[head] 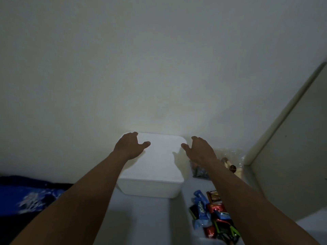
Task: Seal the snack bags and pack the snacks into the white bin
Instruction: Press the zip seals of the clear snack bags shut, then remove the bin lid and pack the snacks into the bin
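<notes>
One white, round-cornered bin point(159, 165)

I see left hand point(130, 146) and right hand point(199, 150) spread at the white bin's point(155, 168) far corners; wrapped snacks point(211, 213) lie near its right.

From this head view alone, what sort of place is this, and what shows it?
Probably a home room, perhaps a bedroom: a plain white wall, blue patterned fabric like bedding at the left, and a white bin beside loose wrapped snacks.

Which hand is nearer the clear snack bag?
Right. The right hand is just left of the clear snack bag; the left hand is across the white bin, at its far-left corner.
</notes>
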Demonstrator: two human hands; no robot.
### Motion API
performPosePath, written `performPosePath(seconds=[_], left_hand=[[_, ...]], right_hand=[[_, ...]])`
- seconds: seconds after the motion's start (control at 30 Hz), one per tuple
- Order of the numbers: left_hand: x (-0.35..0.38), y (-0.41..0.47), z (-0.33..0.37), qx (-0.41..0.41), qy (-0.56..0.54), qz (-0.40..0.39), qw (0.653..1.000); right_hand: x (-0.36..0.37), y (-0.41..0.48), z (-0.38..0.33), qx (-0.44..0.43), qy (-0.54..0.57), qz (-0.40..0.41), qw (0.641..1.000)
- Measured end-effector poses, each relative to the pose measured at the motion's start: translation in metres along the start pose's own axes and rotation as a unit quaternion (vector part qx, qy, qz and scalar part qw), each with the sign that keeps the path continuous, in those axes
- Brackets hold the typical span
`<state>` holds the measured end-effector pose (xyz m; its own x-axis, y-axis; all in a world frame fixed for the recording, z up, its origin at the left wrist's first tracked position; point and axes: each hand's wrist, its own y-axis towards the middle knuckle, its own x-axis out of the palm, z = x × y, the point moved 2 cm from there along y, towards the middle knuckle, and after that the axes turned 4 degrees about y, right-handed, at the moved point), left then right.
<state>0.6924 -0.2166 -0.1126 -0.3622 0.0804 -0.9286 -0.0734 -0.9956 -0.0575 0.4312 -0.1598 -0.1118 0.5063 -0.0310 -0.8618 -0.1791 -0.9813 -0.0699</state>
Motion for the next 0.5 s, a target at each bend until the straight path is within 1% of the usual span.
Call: performPosePath(seconds=[0.13,0.27,0.4,0.5], left_hand=[[0.004,0.007,-0.043,-0.006,0.02,-0.014,1.0],[0.016,0.014,-0.08,-0.029,0.028,-0.037,0.999],[0.031,0.021,-0.11,-0.062,0.036,-0.043,0.996],[0.043,0.026,-0.123,-0.098,-0.017,-0.066,0.993]], right_hand=[[0.031,0.003,-0.016,0.023,-0.001,-0.004,1.0],[0.054,0.004,-0.02,0.05,-0.017,-0.011,0.999],[0.076,0.005,-0.013,0.111,-0.012,-0.009,0.994],[0.095,0.007,-0.002,0.146,0.037,0.004,0.989]])
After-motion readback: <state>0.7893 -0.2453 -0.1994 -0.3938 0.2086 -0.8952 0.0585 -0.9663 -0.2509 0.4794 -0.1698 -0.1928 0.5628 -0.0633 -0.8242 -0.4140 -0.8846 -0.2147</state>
